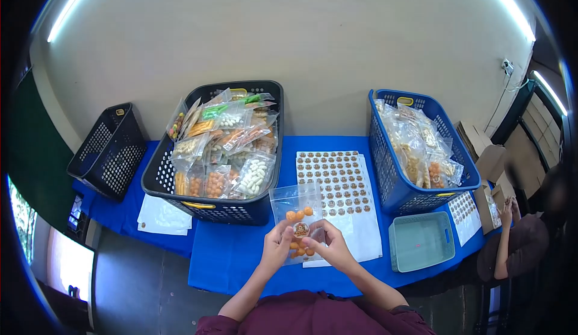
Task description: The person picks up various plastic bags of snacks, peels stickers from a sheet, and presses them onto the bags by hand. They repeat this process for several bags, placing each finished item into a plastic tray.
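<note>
Between my two hands is a clear zip bag (293, 197) with several round orange snacks inside. A round brown sticker (300, 230) sits on its front. My left hand (276, 246) grips the bag's left side, thumb near the sticker. Opposite it, my right hand (332, 248) holds the right side, its thumb at the sticker's lower edge. Just beyond the bag, a sheet of round stickers (337, 184) lies on the blue-covered table (223, 269).
A black basket (211, 209) full of snack bags stands at left, a blue basket (415, 197) with more at right. Further left is another black basket (108, 148). A green tray (421, 241) and a second sticker sheet (465, 214) lie near another person (512, 244).
</note>
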Demonstrator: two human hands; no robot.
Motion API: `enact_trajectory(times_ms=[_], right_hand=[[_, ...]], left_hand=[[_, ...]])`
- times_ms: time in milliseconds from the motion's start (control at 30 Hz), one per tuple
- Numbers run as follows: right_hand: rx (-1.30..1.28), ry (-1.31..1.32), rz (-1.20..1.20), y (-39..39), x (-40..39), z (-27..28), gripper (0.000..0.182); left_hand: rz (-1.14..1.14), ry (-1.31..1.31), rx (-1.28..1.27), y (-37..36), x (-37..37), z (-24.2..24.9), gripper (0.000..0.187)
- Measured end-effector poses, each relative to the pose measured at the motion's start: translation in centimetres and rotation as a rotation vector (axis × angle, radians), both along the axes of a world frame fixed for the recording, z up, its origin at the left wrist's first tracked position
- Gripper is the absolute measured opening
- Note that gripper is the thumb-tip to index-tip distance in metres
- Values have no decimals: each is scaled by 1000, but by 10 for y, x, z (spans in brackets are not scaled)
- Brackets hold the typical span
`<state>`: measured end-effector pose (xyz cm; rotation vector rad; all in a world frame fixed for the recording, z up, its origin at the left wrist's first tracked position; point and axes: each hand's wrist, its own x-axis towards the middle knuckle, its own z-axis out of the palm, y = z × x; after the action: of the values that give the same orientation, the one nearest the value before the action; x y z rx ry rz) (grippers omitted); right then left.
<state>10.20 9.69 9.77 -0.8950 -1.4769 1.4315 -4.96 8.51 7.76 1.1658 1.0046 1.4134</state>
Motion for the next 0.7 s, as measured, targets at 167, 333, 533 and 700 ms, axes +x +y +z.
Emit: enact_trajectory(times_ms=[167,333,533,700], right_hand=[[59,35,-177,-4,9,-6,11],[50,95,-175,-18,22,-18,9],[-148,221,-169,-26,48,-23,14],[-36,69,-304,-33,58,-30,18]], left_hand=[[-149,57,-41,-11,13,3,34],[-349,-64,-154,-12,17,-5,37],[-403,23,-103,-12,32,-10,35],[-438,11,-238,-18,55,7,31]])
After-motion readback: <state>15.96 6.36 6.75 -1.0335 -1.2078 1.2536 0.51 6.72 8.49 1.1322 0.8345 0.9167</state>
